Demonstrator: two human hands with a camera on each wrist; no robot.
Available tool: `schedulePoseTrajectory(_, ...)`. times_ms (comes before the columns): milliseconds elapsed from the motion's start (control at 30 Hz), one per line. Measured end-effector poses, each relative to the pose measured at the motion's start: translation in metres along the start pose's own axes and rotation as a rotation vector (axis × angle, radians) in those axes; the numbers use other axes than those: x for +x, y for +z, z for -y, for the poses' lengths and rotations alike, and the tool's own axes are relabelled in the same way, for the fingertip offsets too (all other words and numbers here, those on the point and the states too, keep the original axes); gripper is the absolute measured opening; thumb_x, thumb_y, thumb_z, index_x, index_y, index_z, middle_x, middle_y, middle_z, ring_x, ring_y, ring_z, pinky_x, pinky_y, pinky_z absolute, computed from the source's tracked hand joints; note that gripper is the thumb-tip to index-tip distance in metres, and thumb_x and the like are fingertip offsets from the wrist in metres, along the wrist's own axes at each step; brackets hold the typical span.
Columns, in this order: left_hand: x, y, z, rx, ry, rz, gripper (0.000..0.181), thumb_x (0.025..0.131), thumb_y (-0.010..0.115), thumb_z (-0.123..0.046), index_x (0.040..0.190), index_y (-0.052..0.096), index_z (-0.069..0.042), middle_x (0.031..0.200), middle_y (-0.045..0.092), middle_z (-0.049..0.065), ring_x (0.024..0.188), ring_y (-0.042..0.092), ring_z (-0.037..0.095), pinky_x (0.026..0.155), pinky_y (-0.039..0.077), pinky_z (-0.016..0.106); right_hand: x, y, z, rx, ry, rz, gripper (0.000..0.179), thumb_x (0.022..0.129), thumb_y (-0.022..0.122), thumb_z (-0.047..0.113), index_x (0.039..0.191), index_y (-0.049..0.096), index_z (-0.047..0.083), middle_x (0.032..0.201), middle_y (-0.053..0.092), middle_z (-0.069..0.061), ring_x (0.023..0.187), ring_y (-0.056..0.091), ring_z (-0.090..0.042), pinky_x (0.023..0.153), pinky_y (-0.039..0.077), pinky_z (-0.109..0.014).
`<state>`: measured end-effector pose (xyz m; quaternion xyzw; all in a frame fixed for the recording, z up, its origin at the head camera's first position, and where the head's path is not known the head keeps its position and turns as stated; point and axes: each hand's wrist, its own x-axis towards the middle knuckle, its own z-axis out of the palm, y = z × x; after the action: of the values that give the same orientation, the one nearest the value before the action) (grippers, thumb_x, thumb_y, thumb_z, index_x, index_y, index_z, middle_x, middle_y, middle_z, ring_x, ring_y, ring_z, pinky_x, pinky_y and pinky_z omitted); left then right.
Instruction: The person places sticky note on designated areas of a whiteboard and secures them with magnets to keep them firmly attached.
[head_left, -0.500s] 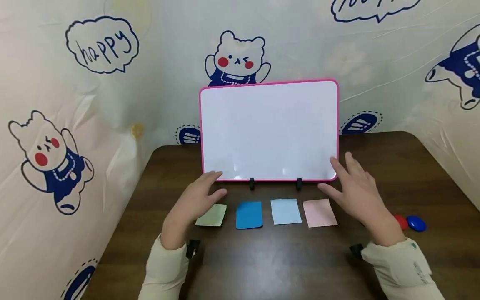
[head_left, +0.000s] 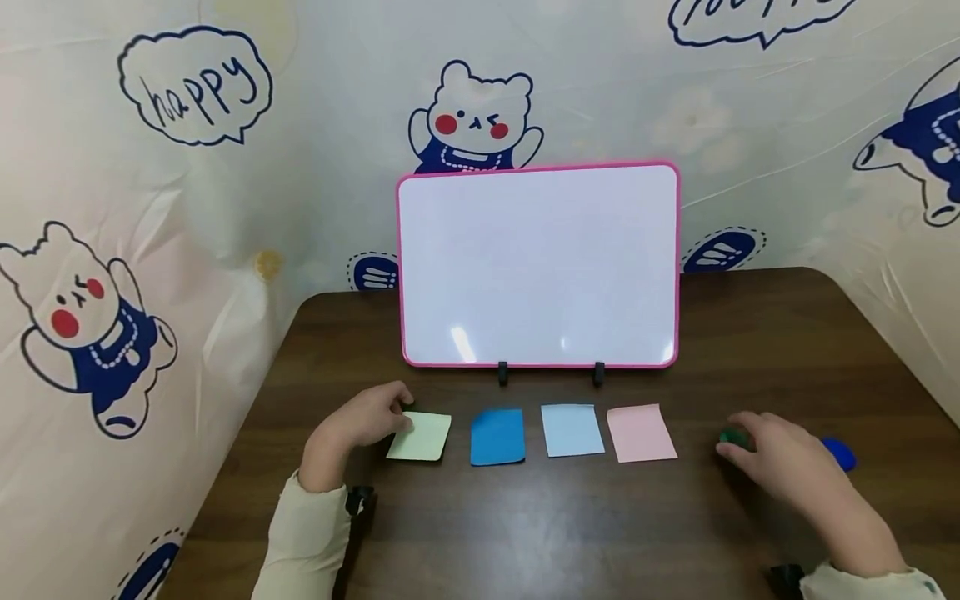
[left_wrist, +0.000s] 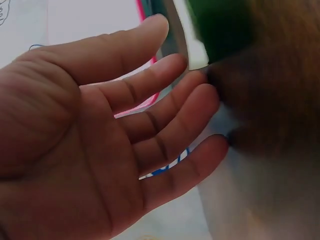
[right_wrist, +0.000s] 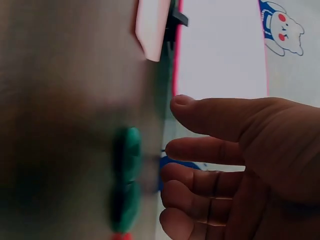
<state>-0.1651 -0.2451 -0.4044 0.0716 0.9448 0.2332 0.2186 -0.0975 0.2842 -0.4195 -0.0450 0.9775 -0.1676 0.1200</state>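
Lying by left hand (head_left: 366, 417): green paper (head_left: 422, 438); by right hand (head_left: 782, 458): green discs (right_wrist: 132, 154). Both hands loosely spread; hasty pinch could crease paper.

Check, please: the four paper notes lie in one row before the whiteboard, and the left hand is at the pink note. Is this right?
The colour is wrong: the head view shows the left hand at the pale green note. The rest stands as you wrote it.
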Motion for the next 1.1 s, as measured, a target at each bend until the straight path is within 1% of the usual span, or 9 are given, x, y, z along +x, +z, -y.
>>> schedulePoseTrajectory(100,0.003,0.002,0.001,0.008,-0.026,-0.018,0.021,0.095,0.069,-0.011,0.112,0.062,-0.003,0.096,0.06,0.007,0.085,0.055,0.024,0.076,0.049,0.042,0.0,0.008,-0.005,-0.008,-0.013,0.024,0.057,0.09,0.077,0.033,0.123,0.06,-0.01,0.104,0.066,-0.026,0.092,0.064,-0.043,0.074,0.052,-0.06)
schedulePoseTrajectory(267,0.007,0.004,0.004,0.018,-0.036,-0.054,0.009,0.095,0.068,-0.007,0.099,0.06,-0.006,0.089,0.058,0.005,0.08,0.053,0.023,0.07,0.046,0.038,0.001,0.018,-0.005,-0.011,-0.04,-0.005,0.055,0.088,0.079,0.027,0.123,0.058,-0.01,0.105,0.065,-0.029,0.096,0.063,-0.047,0.076,0.05,-0.063)
schedulePoseTrajectory(367,0.011,0.005,0.005,0.014,-0.032,-0.076,0.007,0.095,0.065,-0.004,0.1,0.061,-0.006,0.09,0.058,0.006,0.081,0.054,0.023,0.072,0.047,0.039,0.0,0.021,-0.004,0.016,-0.045,-0.013,0.05,0.089,0.078,0.022,0.125,0.058,-0.005,0.091,0.065,-0.017,0.08,0.062,-0.036,0.067,0.053,-0.053)
schedulePoseTrajectory(467,0.013,0.006,0.006,0.012,-0.031,-0.091,0.009,0.095,0.064,-0.003,0.103,0.062,-0.005,0.09,0.059,0.006,0.081,0.054,0.023,0.075,0.049,0.041,-0.002,0.024,-0.004,0.04,-0.038,-0.019,0.052,0.09,0.077,0.021,0.131,0.056,-0.002,0.078,0.056,-0.005,0.068,0.053,-0.023,0.056,0.045,-0.041)
schedulePoseTrajectory(567,0.012,0.007,0.011,0.035,-0.03,-0.101,0.004,0.094,0.064,-0.003,0.097,0.063,-0.006,0.087,0.059,0.004,0.078,0.054,0.022,0.072,0.048,0.04,0.0,0.027,-0.002,0.037,-0.031,-0.04,0.057,0.09,0.077,0.024,0.131,0.055,-0.007,0.084,0.062,-0.018,0.073,0.06,-0.035,0.061,0.05,-0.048)
schedulePoseTrajectory(700,0.009,0.008,0.016,0.065,-0.027,-0.11,0.01,0.095,0.064,-0.004,0.087,0.061,-0.009,0.083,0.057,0.003,0.074,0.052,0.021,0.066,0.045,0.037,0.006,0.03,-0.001,0.024,-0.029,-0.065,0.055,0.088,0.079,0.029,0.122,0.058,-0.01,0.106,0.065,-0.031,0.094,0.063,-0.05,0.075,0.049,-0.064)
schedulePoseTrajectory(833,0.007,0.008,0.018,0.051,-0.031,-0.116,0.011,0.096,0.061,-0.005,0.087,0.061,-0.01,0.082,0.056,0.003,0.072,0.052,0.02,0.064,0.043,0.036,0.008,0.029,0.0,0.047,-0.017,-0.068,0.048,0.088,0.079,0.028,0.116,0.06,-0.006,0.09,0.066,-0.018,0.079,0.063,-0.035,0.067,0.052,-0.055)
schedulePoseTrajectory(967,0.007,0.008,0.02,0.011,-0.044,-0.108,0.009,0.096,0.059,-0.006,0.088,0.061,-0.009,0.082,0.056,0.004,0.072,0.051,0.021,0.062,0.043,0.035,0.006,0.029,0.001,0.081,0.002,-0.045,0.046,0.088,0.078,0.029,0.111,0.06,-0.006,0.079,0.057,-0.005,0.07,0.054,-0.022,0.058,0.045,-0.041)
schedulePoseTrajectory(1100,0.01,0.007,0.019,-0.048,-0.034,-0.115,0.007,0.095,0.06,-0.006,0.089,0.062,-0.009,0.083,0.057,0.005,0.074,0.052,0.022,0.062,0.044,0.034,0.004,0.029,0.0,0.083,0.033,-0.03,0.051,0.086,0.078,0.031,0.113,0.06,-0.009,0.091,0.059,-0.014,0.078,0.056,-0.027,0.066,0.051,-0.047)
